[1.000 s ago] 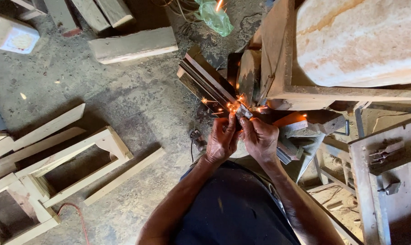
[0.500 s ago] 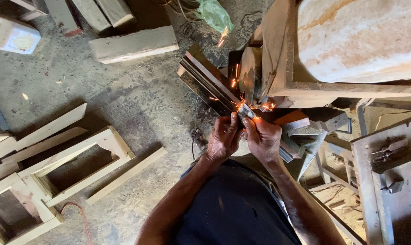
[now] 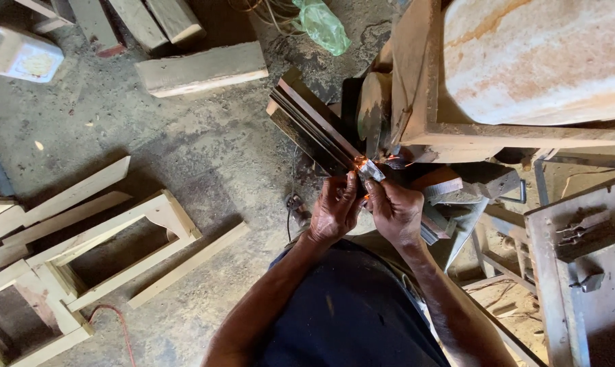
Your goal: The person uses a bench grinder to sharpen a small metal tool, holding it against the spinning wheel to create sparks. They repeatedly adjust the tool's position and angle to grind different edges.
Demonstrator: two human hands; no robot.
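Steel glints at the centre of this overhead view: a small flat metal blade [image 3: 371, 170], grey and shiny, is pinched between both hands and pressed toward a grinding wheel [image 3: 372, 112] mounted on a rough wooden stand [image 3: 416, 81]. Orange sparks show right at the blade's tip. The left hand [image 3: 335, 207] is closed, fingers curled around the blade's near end; the right hand [image 3: 394, 211] is closed too, thumb and fingers clamping the same piece from the other side. The two hands touch each other.

Judging by its look, the blade is stiff, light and thin, likely hot near the sparks and sharp along an edge, so the safest hold is on the end nearest the body, as both hands have it.

Just beside the hands lies a bundle of dark flat bars [image 3: 311, 122]. On the dusty concrete floor [image 3: 205, 156], well apart, sit pale wooden frames [image 3: 117, 238], timber blocks [image 3: 199, 68], a white plastic jug [image 3: 19, 53] and a green plastic bag [image 3: 324, 24].
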